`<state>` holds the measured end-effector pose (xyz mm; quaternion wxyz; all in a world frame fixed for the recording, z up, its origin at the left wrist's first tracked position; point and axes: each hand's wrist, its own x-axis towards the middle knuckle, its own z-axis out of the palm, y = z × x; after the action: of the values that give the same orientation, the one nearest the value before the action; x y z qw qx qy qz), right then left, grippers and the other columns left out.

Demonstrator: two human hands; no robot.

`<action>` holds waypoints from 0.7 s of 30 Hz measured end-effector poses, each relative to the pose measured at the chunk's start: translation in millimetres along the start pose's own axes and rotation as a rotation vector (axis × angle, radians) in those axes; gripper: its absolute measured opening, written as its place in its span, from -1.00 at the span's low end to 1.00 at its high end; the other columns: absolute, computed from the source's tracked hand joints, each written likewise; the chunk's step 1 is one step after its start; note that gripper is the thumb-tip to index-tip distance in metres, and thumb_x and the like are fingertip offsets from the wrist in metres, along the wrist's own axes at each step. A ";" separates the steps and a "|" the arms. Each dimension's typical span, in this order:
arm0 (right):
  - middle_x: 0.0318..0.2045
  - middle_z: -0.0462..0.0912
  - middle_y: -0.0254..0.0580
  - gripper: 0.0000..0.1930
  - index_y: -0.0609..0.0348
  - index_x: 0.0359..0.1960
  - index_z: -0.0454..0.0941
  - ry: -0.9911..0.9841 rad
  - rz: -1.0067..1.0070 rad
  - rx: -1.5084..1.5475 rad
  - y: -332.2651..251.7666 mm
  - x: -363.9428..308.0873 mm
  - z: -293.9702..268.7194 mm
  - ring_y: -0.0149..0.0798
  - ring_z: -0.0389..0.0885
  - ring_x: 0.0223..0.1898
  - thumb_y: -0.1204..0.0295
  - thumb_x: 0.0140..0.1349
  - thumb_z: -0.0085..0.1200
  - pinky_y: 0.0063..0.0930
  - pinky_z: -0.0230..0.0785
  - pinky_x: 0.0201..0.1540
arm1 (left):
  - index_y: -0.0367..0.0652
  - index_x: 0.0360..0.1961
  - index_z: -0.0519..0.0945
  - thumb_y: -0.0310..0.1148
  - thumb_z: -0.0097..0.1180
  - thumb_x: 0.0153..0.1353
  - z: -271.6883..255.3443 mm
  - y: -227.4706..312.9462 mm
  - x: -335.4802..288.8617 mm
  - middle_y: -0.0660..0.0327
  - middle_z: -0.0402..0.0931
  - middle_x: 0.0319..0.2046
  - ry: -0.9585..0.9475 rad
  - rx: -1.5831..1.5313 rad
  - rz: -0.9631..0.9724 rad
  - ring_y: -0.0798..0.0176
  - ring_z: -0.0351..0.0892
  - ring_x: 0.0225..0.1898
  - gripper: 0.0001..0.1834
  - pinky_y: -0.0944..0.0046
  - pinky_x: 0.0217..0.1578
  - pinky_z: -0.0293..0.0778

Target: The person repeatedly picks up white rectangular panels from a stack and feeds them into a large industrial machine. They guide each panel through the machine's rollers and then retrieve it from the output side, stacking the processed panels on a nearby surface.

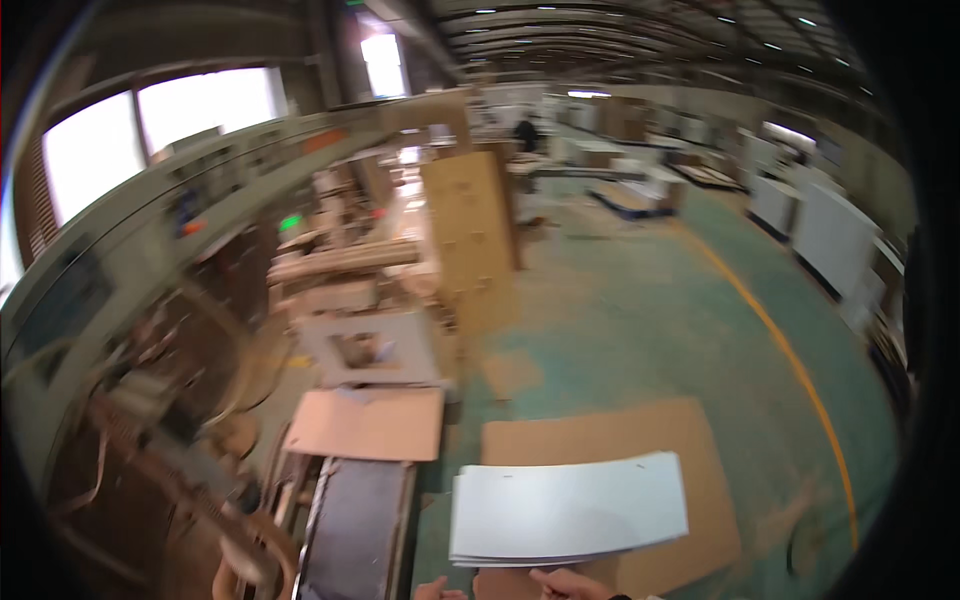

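A short stack of white rectangular panels (570,508) lies just ahead of me, on a larger brown sheet (700,520) that looks like cardboard. Right below the stack's near edge, at the bottom of the view, is my right hand (572,585), its thumb side pointing left. My left hand (440,590) shows only its upper part, left of the stack's near corner. Between the hands a brownish surface (505,583) is visible; its kind is unclear. Both hands are blurred and cut off by the lower edge, so their grip is hidden.
Left of the stack runs a dark conveyor-like bed (355,530) with a tan board (368,424) across its far end. A long machine (150,215) fills the left side. Tall tan panels (468,240) stand farther ahead. A yellow line (780,325) crosses the green floor (620,310).
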<state>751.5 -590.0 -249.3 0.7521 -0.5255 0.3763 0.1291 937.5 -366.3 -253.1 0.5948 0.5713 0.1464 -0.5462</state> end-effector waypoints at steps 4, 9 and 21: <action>-0.68 0.45 -0.36 -0.64 0.11 -0.70 0.42 -0.310 -0.347 -0.137 -88.3 -76.0 113.7 -0.45 0.39 -0.62 0.21 0.20 -0.03 -0.63 0.23 -0.53 | -0.31 0.05 0.30 -0.15 -0.10 0.22 -36.5 -69.1 -71.9 -0.02 0.43 -0.09 -0.145 -0.260 0.223 0.03 0.45 -0.08 -0.51 0.06 -0.03 0.34; -0.60 0.47 -0.28 -0.71 0.08 -0.62 0.35 -0.948 0.040 -0.362 -81.3 3.4 220.4 -0.36 0.46 -0.58 0.31 0.26 -0.19 -0.52 0.30 -0.52 | -0.23 -0.09 0.30 -0.10 -0.04 0.20 -76.8 -129.2 -135.8 0.08 0.46 -0.32 0.231 -0.537 0.308 0.15 0.55 -0.31 -0.57 0.23 -0.31 0.52; -0.25 0.54 0.15 -0.73 0.31 -0.09 0.26 -2.101 0.408 -1.035 141.2 -263.3 474.3 -0.13 0.61 -0.36 0.37 0.28 -0.17 -0.39 0.51 -0.35 | -0.24 -0.41 0.48 -0.23 -0.04 0.13 -3.9 -489.5 -440.1 0.17 0.50 -0.55 1.592 -1.466 0.966 0.30 0.55 -0.49 -0.74 0.35 -0.46 0.48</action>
<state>692.4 -57.5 -84.4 0.3559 -0.3339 -0.4451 0.7508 380.7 -28.6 -157.4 0.6663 0.2695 0.5227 0.4585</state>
